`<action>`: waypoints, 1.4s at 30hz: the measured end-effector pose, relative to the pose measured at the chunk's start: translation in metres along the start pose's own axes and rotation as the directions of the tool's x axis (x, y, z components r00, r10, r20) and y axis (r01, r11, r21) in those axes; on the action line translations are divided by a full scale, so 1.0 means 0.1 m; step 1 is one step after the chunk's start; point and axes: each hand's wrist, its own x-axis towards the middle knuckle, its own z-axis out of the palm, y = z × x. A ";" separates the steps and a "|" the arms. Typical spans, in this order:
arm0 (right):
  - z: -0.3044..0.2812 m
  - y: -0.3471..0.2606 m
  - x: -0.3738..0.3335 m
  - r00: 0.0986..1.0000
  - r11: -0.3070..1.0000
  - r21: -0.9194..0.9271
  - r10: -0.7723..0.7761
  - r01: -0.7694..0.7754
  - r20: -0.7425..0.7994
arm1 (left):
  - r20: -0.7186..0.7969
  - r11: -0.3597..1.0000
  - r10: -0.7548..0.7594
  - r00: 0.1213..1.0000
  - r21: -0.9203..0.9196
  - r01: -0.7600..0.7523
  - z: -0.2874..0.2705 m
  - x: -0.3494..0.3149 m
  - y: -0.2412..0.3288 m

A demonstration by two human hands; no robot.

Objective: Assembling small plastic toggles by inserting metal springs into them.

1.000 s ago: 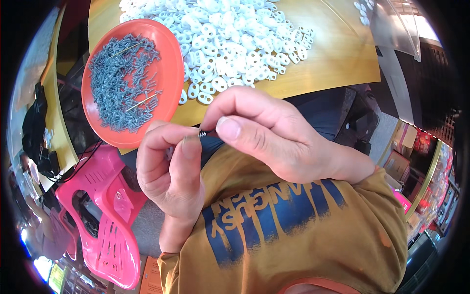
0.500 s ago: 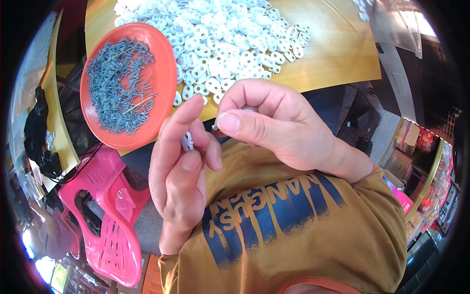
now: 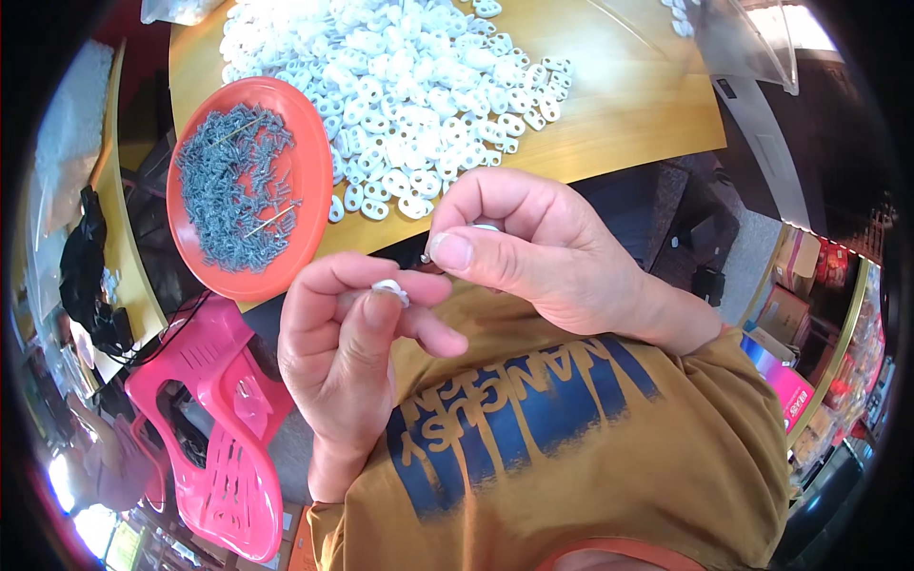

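My left hand (image 3: 335, 354) pinches a small white plastic piece (image 3: 391, 291) between thumb and index finger, the other fingers loosely curled. Close beside it, my right hand (image 3: 547, 249) has thumb and index finger pressed together on a small screw (image 3: 426, 258); only its metallic end shows. A bit of white (image 3: 486, 227) peeks out behind the right thumb, mostly hidden by the fingers. Beyond both hands, a heap of white two-holed plastic pieces (image 3: 400, 105) covers much of the table. An orange plate (image 3: 303, 157) full of grey screws (image 3: 221, 190) lies to the left.
Two thin yellowish sticks (image 3: 271, 220) rest among the screws. The yellow table (image 3: 628, 124) ends just beyond my right hand. A pink plastic chair (image 3: 228, 476) stands at lower left. Boxes and packages (image 3: 795, 271) fill shelves on the right. Clear plastic (image 3: 752, 43) lies at the far right.
My left hand has turned, bringing the white piece up to its fingertips and closer to the right hand. The right hand keeps its pinch. The view has shifted slightly.
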 end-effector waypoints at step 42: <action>0.31 -0.16 0.16 0.993 0.999 -0.002 -0.041 0.042 0.112 | 0.073 0.961 0.043 0.996 -0.275 -0.021 -0.19 0.04 0.29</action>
